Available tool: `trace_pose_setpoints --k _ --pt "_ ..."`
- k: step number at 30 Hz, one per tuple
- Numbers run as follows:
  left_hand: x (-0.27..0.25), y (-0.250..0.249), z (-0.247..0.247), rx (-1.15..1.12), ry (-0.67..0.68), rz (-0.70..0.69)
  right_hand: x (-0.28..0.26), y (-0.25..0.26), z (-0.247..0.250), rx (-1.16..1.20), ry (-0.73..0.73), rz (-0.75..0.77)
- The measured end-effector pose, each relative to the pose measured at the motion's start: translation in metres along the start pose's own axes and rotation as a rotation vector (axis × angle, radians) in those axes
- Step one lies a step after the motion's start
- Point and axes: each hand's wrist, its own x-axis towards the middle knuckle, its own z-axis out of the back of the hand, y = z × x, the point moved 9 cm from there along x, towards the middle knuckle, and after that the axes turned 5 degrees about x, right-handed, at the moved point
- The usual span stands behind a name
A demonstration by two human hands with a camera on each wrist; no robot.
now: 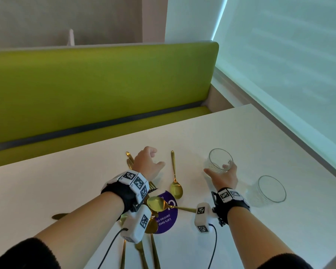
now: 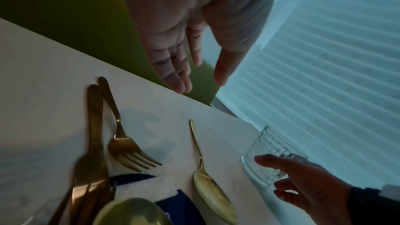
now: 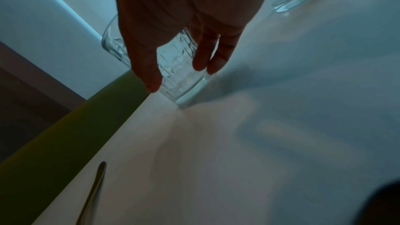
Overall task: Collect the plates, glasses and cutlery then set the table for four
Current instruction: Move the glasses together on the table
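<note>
My right hand (image 1: 220,169) grips a clear patterned glass (image 1: 219,159), thumb on one side and fingers on the other; in the right wrist view the glass (image 3: 179,67) has its base at the white table (image 1: 260,136). A second glass (image 1: 271,189) stands to its right. My left hand (image 1: 156,157) hovers open and holds nothing, above a gold fork (image 2: 127,146) and knife (image 2: 93,126). A gold spoon (image 1: 175,177) lies between my hands. Nearer me, another spoon (image 1: 158,203) lies on a purple sticker (image 1: 168,214). No plates are in view.
More gold cutlery (image 1: 144,255) lies at the table's near edge under my left forearm. A green bench seat (image 1: 105,84) runs along the far side of the table. A window blind (image 1: 289,65) borders the right side.
</note>
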Motion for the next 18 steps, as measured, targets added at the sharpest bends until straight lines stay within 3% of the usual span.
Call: trace_pose_setpoints --k 5,10,15,18 --pt "-0.006 -0.009 -0.03 -0.012 0.153 -0.048 -0.01 0.003 -0.002 0.006 0.049 0.024" --pt "-0.023 -0.029 -0.07 -0.042 0.31 -0.14 -0.035 0.007 -0.013 -0.043 0.232 0.086" --pt "-0.044 -0.05 -0.092 -0.03 0.354 -0.228 -0.066 0.012 -0.013 -0.021 0.427 0.11" --pt "-0.055 -0.056 -0.099 -0.063 0.361 -0.232 -0.078 0.01 -0.004 0.042 0.471 0.102"
